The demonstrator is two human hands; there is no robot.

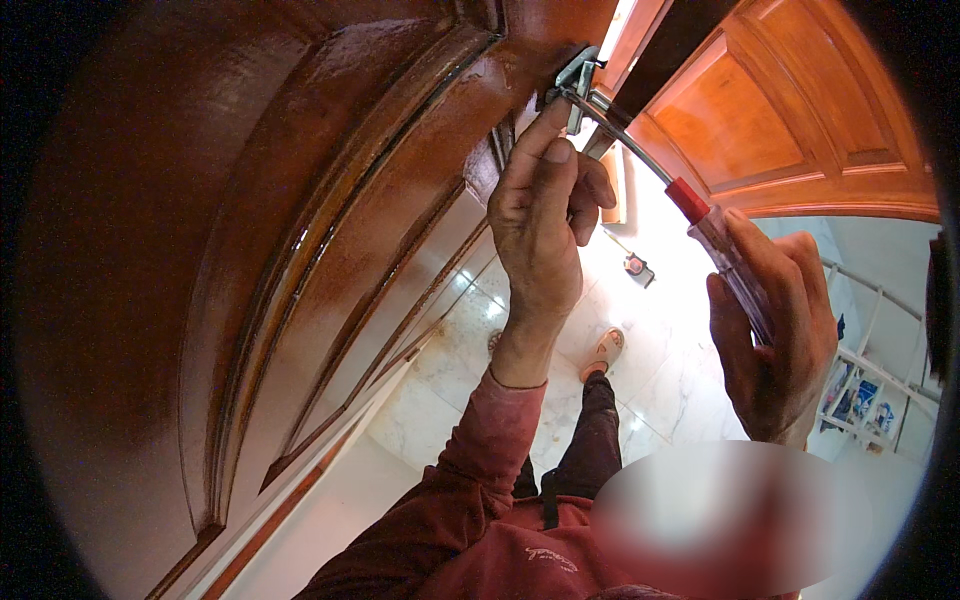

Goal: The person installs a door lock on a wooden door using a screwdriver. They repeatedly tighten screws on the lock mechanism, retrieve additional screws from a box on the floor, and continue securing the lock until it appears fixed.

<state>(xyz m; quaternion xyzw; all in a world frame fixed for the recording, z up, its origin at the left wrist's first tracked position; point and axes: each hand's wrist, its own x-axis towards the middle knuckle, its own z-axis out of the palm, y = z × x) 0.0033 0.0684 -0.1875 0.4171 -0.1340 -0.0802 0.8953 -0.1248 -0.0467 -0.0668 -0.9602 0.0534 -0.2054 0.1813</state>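
My right hand (780,320) is closed round the handle of a screwdriver (645,155) with a red collar, a clear handle and a long metal shaft. Its tip meets a metal door lock fitting (577,85) at the edge of the dark brown wooden door (330,230). Just below that fitting, my left hand (545,215) is raised, index finger stretched up against the hardware near the screwdriver tip. The thumb stands apart and the other fingers are loosely bent, with nothing visible in them. Any screw at the tip is too small to make out.
A lighter orange-brown panelled door (770,90) stands at the upper right. On the pale marble-look floor (660,390) lies what looks like a tape measure (638,268), beyond my sandalled foot (606,350). A white rack (862,395) with small packages is at the right.
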